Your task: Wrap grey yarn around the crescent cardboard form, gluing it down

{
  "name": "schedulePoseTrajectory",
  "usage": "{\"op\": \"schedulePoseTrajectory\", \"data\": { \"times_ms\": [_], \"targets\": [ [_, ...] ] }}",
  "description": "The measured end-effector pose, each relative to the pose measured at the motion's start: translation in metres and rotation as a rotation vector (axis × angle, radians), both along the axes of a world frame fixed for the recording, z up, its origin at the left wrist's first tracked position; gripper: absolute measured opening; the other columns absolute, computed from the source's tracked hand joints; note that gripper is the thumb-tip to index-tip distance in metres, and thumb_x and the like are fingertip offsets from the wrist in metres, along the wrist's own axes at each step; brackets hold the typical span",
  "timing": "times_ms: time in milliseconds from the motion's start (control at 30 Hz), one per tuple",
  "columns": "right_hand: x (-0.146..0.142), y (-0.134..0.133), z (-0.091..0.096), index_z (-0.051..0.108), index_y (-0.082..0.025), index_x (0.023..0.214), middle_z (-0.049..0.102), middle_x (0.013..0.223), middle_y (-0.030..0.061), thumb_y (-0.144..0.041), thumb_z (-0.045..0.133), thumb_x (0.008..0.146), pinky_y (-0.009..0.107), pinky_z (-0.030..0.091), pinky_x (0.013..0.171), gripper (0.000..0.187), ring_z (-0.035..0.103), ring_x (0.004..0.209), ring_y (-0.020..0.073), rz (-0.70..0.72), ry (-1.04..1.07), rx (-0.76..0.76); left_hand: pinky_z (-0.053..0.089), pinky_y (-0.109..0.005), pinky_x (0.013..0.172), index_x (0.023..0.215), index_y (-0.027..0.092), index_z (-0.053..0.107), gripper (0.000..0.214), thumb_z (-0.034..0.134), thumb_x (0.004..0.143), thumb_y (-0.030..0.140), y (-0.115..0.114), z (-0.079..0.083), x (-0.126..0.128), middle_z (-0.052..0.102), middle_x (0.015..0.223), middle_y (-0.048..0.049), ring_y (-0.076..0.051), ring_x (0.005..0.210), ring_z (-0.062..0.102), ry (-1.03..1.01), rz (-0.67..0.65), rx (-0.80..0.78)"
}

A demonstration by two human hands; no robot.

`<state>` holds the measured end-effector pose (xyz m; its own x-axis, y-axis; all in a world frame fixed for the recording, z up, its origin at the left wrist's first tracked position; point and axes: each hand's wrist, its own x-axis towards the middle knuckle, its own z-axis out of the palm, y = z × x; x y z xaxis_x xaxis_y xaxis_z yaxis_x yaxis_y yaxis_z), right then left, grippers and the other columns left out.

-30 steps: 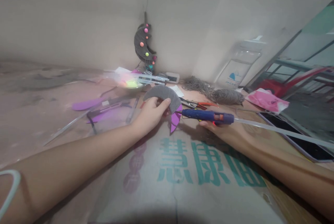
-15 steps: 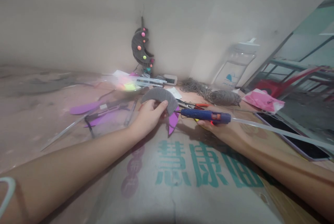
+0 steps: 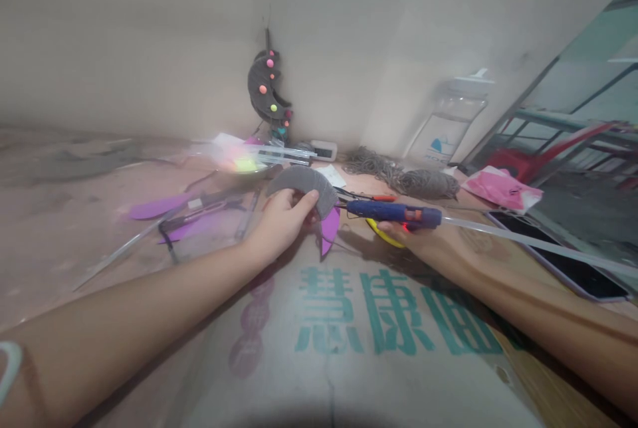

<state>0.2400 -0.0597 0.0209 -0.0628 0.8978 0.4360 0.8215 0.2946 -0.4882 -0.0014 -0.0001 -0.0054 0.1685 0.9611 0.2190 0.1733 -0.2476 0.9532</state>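
My left hand (image 3: 285, 218) is closed around a grey yarn-wrapped crescent (image 3: 302, 180), thumb on top. From the crescent's right end a pointed purple piece (image 3: 329, 231) sticks out downward. A blue glue gun (image 3: 383, 210) with a small red light rests in my right hand (image 3: 423, 236), whose fingers are partly hidden behind it. The gun's nozzle points left at the crescent's right end; whether it touches, I cannot tell. A long clear glue stick (image 3: 503, 230) runs out of the gun's back.
A grey crescent with coloured balls (image 3: 263, 88) stands against the wall. Behind my hands lie grey yarn (image 3: 423, 182), orange-handled pliers (image 3: 381, 198) and a pink packet (image 3: 502, 189). A phone (image 3: 558, 255) lies right, purple pieces (image 3: 158, 206) left, a bottle (image 3: 451, 122) at the back.
The glue gun's nozzle has drawn slightly right, away from the purple piece, and the gun has risen a little. More of the yellow handle beneath it shows. My left hand keeps its hold.
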Motion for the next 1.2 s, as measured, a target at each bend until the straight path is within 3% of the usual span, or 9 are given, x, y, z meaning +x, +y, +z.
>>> {"op": "schedulePoseTrajectory", "data": {
  "times_ms": [267,467,767,900,1067,1200],
  "targets": [
    [-0.004,-0.002,0.005,0.069,-0.021,0.081,0.071,0.077,0.003,-0.049,0.066,0.076,0.028,0.05,0.063,0.029,0.064,0.068,0.0194,-0.008,0.029,0.007,0.046,-0.027,0.061,0.071,0.015,0.059,0.04,0.057,0.081,0.054,0.0,0.0,-0.001,0.066,0.067,-0.0053,-0.016,0.061,0.06,-0.014,-0.01,-0.011],
    [0.001,0.002,0.004,0.064,-0.02,0.078,0.067,0.067,0.0026,-0.05,0.063,0.076,0.028,0.047,0.053,0.029,0.06,0.058,0.0186,-0.034,-0.027,-0.003,0.046,-0.027,0.062,0.073,0.015,0.059,0.041,0.058,0.08,0.056,0.001,-0.001,-0.001,0.066,0.067,-0.0049,-0.016,0.062,0.061,-0.006,-0.004,-0.018],
    [0.0,0.004,0.004,0.065,-0.022,0.083,0.069,0.073,0.0049,-0.048,0.065,0.075,0.036,0.053,0.061,0.027,0.065,0.066,0.0236,-0.08,0.011,0.029,0.045,-0.027,0.06,0.072,0.016,0.056,0.038,0.059,0.081,0.052,-0.002,0.002,0.0,0.064,0.065,-0.0032,-0.015,0.06,0.06,-0.035,-0.02,-0.037],
    [-0.002,0.004,0.008,0.064,-0.022,0.076,0.069,0.069,0.0058,-0.049,0.065,0.076,0.036,0.054,0.062,0.027,0.065,0.067,0.0249,-0.074,0.025,0.013,0.044,-0.027,0.06,0.07,0.016,0.056,0.037,0.058,0.082,0.051,-0.004,0.004,0.0,0.063,0.063,-0.0024,-0.015,0.059,0.059,-0.03,-0.025,-0.033],
    [0.003,0.006,0.018,0.062,-0.021,0.059,0.066,0.063,0.0036,-0.049,0.052,0.086,0.032,0.053,0.068,0.04,0.064,0.065,0.0207,-0.101,0.091,-0.069,0.044,-0.027,0.061,0.068,0.016,0.057,0.04,0.058,0.082,0.053,-0.005,0.005,-0.001,0.064,0.063,-0.0025,-0.015,0.061,0.06,-0.011,-0.004,-0.038],
    [0.008,0.017,0.033,0.064,-0.021,0.061,0.069,0.069,0.005,-0.053,0.041,0.092,0.029,0.052,0.068,0.05,0.065,0.069,0.0199,-0.026,0.175,-0.064,0.043,-0.027,0.061,0.067,0.017,0.057,0.04,0.058,0.081,0.055,-0.006,0.005,-0.001,0.064,0.063,-0.0024,-0.015,0.06,0.06,-0.015,-0.011,-0.051]
  ]
}}
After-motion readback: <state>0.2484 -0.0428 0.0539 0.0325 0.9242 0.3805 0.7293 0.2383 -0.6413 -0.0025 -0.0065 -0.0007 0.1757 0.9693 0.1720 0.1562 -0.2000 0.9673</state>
